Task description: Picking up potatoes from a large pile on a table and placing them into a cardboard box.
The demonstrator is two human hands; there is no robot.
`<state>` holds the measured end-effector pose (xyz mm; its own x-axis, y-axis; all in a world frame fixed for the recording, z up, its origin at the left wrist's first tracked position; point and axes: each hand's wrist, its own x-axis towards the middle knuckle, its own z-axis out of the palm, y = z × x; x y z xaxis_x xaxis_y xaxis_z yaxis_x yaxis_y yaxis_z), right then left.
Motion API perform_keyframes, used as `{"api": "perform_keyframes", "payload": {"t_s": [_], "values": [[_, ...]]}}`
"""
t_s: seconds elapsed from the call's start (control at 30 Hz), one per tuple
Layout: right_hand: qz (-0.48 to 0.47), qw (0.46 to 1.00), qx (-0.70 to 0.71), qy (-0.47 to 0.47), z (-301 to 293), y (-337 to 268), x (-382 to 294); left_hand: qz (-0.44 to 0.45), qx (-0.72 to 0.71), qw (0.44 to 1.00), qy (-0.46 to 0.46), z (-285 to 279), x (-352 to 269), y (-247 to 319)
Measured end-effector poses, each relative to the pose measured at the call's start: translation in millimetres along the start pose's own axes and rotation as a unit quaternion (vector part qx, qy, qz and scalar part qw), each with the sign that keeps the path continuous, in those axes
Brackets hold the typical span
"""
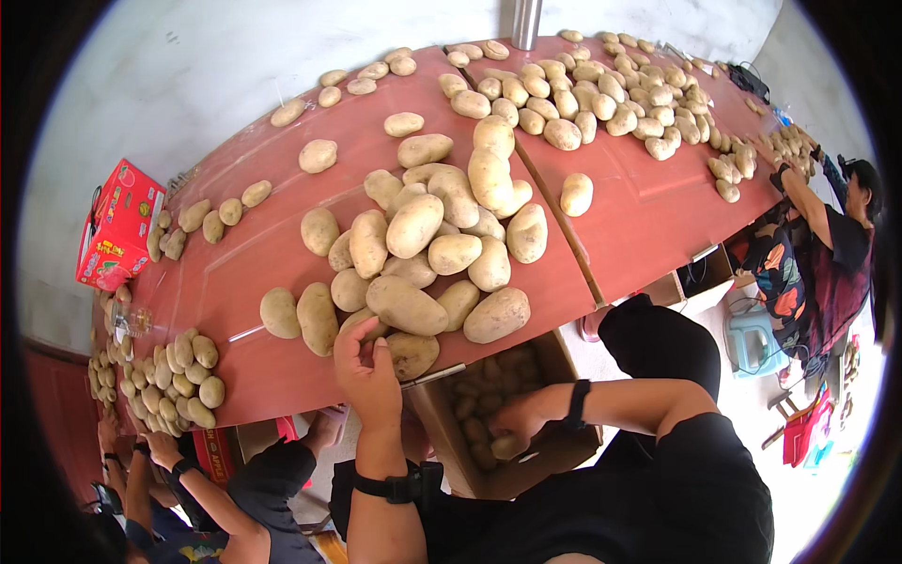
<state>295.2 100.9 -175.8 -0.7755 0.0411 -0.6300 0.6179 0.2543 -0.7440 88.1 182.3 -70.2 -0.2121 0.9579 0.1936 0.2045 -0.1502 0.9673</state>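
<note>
My left hand [368,381] is at the near table edge, thumb and forefinger apart and nothing held between them. Its fingertips are beside a potato [412,356] at the front of a loose heap of potatoes [416,225] on the red table [261,233]. Below the tabletop, my right hand [525,417] reaches into an open cardboard box [564,366] with many potatoes inside. The fingers of that hand are around a potato [504,447]; shadow dims the box's interior. A dark band is on each wrist.
More potatoes [599,92] spread over the right tabletop, beyond a seam [557,218]. Another pile [176,381] lies left, near a red carton [123,222] and a glass jar [134,321]. A metal post [526,25] stands behind. People work at both sides; a blue stool [754,342] is right.
</note>
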Motion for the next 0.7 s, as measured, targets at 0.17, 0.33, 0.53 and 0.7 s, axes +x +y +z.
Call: {"api": "perform_keyframes", "payload": {"t_s": [0.17, 0.33, 0.53, 0.7], "values": [[-0.182, 0.937, 0.157, 0.254, -70, -73, -98, 0.033, 0.046, 0.998, -0.019, -4, -2, 1], [-0.144, 0.804, 0.137, 0.561, -104, -96, -121, 0.020, 0.034, 0.999, -0.023, -6, -3, 5], [0.009, 0.668, -0.186, 0.721, -116, -96, -103, 0.028, 0.055, 0.998, -0.025, -10, -3, 6], [-0.065, 0.619, -0.223, 0.750, -93, -96, -95, 0.022, 0.047, 0.998, -0.027, -10, 0, 8]]}}
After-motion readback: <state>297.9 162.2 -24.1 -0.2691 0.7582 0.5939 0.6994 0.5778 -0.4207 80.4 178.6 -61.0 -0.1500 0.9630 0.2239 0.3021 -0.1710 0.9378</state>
